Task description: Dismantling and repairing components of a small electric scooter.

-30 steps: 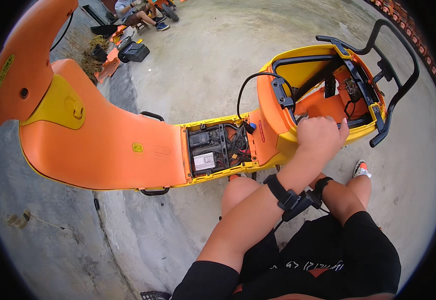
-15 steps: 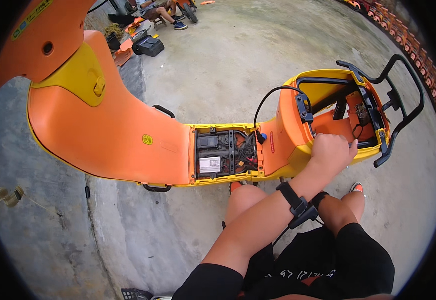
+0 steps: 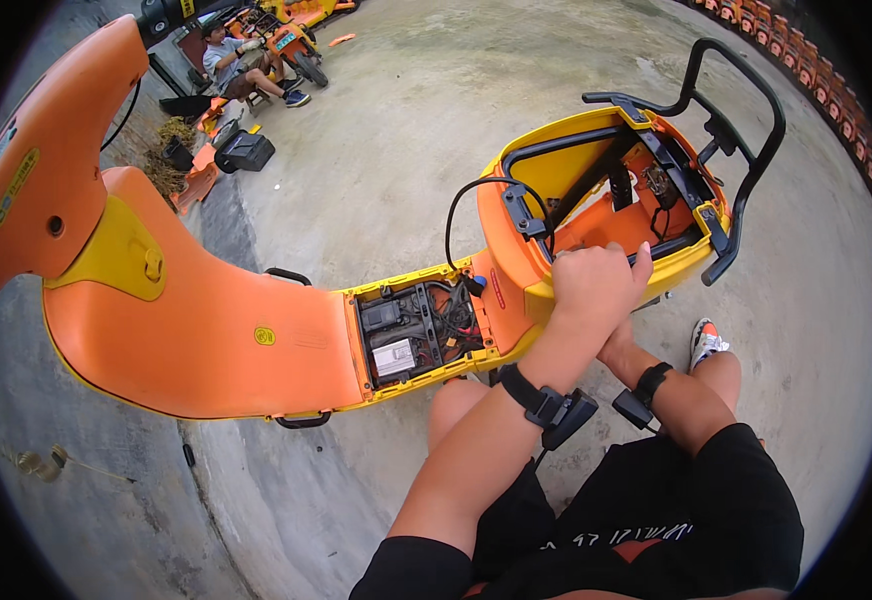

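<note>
An orange and yellow scooter [image 3: 216,340] stands across my front. Its seat box is open, and the yellow rim [image 3: 681,262] borders a dark inner frame. At the near side of this box is my left hand [image 3: 596,290], fingers curled over and thumb raised apart; whatever is inside the fingers is hidden. Just below it, partly behind my left wrist, my right hand [image 3: 616,345] is close to the scooter's near flank, its fingers out of sight. In the scooter's floor, an open bay holds a silver box [image 3: 393,358], a black box [image 3: 381,316] and tangled wires [image 3: 454,312].
A black cable [image 3: 452,215] arcs from the floor bay to the seat box. Behind the box juts a black tubular rack [image 3: 756,165]. Far left, a person [image 3: 246,70] sits beside another scooter, near a black box [image 3: 246,150]. Scooters [image 3: 806,60] line the far right.
My view has shifted, so the scooter appears tilted and farther left. My left thumb now points up more. The right hand, hidden before behind my left arm, shows in part.
</note>
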`<state>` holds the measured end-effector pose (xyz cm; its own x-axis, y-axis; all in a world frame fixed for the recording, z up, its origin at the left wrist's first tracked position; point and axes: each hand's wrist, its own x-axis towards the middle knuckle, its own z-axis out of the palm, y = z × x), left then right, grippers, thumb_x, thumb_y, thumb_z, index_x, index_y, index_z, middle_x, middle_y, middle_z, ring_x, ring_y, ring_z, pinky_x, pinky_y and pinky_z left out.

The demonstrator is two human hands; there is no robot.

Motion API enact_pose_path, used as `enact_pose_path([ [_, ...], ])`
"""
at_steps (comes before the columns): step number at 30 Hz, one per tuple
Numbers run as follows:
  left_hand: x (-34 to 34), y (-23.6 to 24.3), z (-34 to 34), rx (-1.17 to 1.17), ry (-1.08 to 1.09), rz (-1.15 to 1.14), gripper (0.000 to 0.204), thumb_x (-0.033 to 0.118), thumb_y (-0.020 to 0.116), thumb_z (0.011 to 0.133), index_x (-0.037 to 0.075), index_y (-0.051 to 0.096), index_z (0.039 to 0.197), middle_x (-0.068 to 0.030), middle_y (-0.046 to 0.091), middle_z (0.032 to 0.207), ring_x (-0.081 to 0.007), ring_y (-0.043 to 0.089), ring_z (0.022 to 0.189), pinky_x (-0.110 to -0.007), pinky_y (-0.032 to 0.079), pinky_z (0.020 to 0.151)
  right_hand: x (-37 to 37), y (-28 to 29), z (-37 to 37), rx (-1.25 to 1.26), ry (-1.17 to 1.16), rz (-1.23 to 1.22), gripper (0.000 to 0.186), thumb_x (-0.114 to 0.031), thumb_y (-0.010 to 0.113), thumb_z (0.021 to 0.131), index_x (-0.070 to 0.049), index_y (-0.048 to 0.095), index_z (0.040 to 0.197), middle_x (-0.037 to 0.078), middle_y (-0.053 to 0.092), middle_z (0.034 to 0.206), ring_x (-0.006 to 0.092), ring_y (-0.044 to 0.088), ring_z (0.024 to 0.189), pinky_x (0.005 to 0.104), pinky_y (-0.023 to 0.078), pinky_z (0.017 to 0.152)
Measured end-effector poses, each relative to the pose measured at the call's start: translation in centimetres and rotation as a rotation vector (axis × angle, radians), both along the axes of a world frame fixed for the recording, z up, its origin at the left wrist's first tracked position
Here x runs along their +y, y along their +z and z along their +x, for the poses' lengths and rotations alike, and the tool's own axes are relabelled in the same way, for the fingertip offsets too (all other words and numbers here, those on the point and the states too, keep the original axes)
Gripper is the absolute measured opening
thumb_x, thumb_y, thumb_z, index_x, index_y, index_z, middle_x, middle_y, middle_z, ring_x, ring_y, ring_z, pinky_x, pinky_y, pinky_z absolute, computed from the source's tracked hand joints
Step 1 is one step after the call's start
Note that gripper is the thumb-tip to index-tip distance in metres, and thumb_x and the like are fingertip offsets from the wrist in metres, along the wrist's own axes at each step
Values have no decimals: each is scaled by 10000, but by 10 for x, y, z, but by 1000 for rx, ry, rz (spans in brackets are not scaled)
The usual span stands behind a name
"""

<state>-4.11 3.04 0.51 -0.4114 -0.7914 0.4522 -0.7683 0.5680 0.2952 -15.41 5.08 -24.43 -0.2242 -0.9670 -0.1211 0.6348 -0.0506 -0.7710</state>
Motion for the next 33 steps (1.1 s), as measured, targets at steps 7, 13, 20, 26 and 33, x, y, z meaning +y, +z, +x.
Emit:
enact_pose_path([
  [7,5,2,-1,-21,10,-25,548,448,434,942,54,664,638,-140,620,541,-293,637,497,-401,489,466,1,54,-41,-425,-230,282,407,-270,306,1002,-79,524,1287,71,567,1316,232,528,1202,393,380,1066],
  [13,5,9,-9,-108,59,34,564,441,401,948,59,676,638,-157,626,559,-311,647,534,-438,499,507,-4,34,-48,-350,-211,362,377,-333,360,991,-137,577,1230,9,592,1292,182,522,1196,333,348,1038],
  [20,7,8,-9,-134,87,47,573,438,382,959,50,669,650,-165,632,581,-331,644,557,-448,501,549,-7,24,-59,-427,-175,357,362,-338,366,987,-154,589,1205,-14,595,1283,159,510,1194,321,325,1036],
  [26,8,6,-7,-139,69,8,566,443,382,972,45,641,665,-162,637,604,-327,641,565,-443,499,556,-4,53,-76,-497,-241,385,390,-358,350,994,-116,582,1194,27,589,1264,183,519,1178,335,362,1032],
  [33,6,1,-5,-119,59,-36,557,438,388,971,46,637,664,-154,635,600,-325,638,558,-437,501,542,-1,101,-66,-478,-382,606,402,-437,376,975,-143,562,1177,46,535,1277,248,475,1200,415,358,1044],
])
